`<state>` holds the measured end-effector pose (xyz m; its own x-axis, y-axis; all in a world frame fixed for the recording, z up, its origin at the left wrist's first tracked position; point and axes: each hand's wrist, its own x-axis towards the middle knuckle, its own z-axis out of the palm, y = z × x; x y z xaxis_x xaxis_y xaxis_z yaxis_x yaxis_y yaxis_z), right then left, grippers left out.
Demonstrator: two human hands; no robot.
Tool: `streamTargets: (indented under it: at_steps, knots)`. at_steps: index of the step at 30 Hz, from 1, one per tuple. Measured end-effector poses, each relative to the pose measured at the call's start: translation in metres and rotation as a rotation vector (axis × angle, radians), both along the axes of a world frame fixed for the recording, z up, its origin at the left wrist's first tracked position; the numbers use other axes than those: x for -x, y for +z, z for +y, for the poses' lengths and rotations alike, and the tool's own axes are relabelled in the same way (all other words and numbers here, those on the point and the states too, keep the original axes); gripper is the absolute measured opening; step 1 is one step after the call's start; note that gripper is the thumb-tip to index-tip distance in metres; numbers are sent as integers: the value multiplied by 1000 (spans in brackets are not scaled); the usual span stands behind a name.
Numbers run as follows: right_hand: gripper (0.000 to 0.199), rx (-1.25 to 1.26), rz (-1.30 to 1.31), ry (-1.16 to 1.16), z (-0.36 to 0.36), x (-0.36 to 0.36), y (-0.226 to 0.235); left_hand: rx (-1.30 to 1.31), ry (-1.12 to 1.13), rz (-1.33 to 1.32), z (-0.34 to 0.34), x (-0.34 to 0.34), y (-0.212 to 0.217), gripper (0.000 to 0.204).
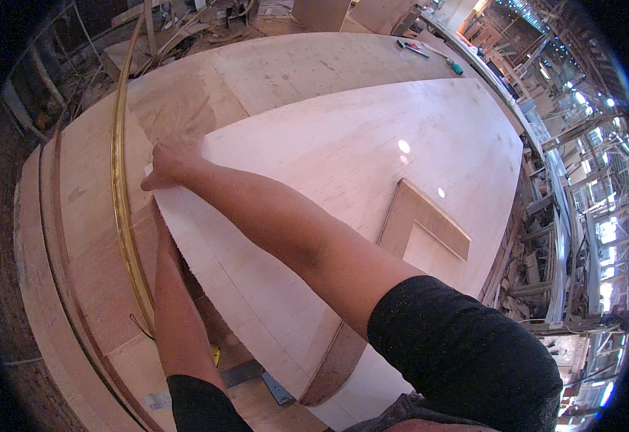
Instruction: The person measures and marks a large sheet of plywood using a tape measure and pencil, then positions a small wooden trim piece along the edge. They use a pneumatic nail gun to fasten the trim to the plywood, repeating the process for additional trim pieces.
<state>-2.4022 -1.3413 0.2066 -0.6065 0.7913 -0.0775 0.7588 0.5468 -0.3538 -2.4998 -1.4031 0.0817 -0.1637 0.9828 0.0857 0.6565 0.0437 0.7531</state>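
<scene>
A large pale plywood sheet (314, 137) with a penciled line along its near left side covers much of the work surface. My right hand (175, 163) is closed on its left corner, the arm stretched across the sheet. My left forearm (180, 317) reaches up beside the sheet's rough left edge; its hand is hidden at or below that corner, so its fingers do not show. On the sheet lies a brown angled wooden piece (430, 219). A brown wooden strip (336, 363) shows on the other side of my right arm; whether the two are joined is hidden.
Left of my hands, a long shiny yellow strip (118, 155) curves over larger wooden boards (84, 216). A blue-grey tool (278, 389) lies by the sheet's near edge. Hand tools (413, 49) and a green-handled tool (456, 68) rest at the far right. Scrap wood (235, 25) lies beyond.
</scene>
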Motion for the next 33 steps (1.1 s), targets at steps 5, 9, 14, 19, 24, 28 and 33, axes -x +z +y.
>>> streamTargets:
  at_steps: [5,9,14,19,24,28,33]
  knots:
    - [66,40,7,-40,2,-1,-3,-3,-22,29,-3,-5,3,60]
    - [70,-24,-19,15,-3,9,9,-20,-16,64,-11,7,4,62]
    - [84,66,2,-25,9,7,-15,-83,-83,160,-26,-2,5,64]
    - [89,-24,-40,49,11,5,-16,-63,-101,384,-67,21,24,66]
    - [86,-163,-116,53,4,10,-36,-149,85,389,-138,44,85,52]
    - [65,-402,94,-73,-2,-3,-57,-94,206,231,-206,18,127,49]
    - [43,-602,413,57,-41,-18,-40,100,0,328,-299,-22,112,56]
